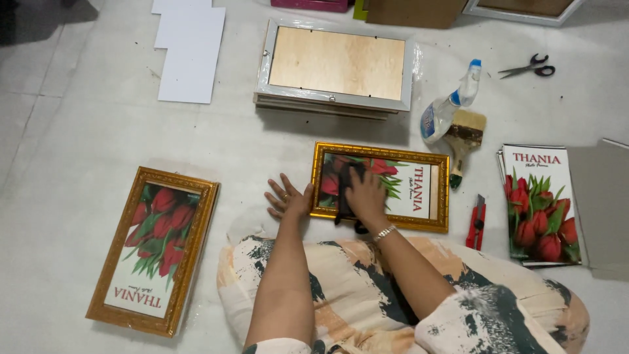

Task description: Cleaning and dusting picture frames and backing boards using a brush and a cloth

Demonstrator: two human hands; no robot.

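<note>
Gold frame (380, 187), red tulip print, hands (365, 196) wiping

Single head view, looking steeply down from above onto the floor (78, 131), fairly near, forearms entering from 6 o'clock.

- Left hand (287, 196): flat, palm down, fingers spread and pointing away from the body; a ring shows on one finger.
- Left forearm: bare, runs straight up from the lap to the wrist.
- Right hand (364, 195): palm down, fingers together and slightly curled, pressing downward.
- Right wrist: carries a bracelet; forearm angles in from the lower right.
- Hands lie close, not touching.
</note>
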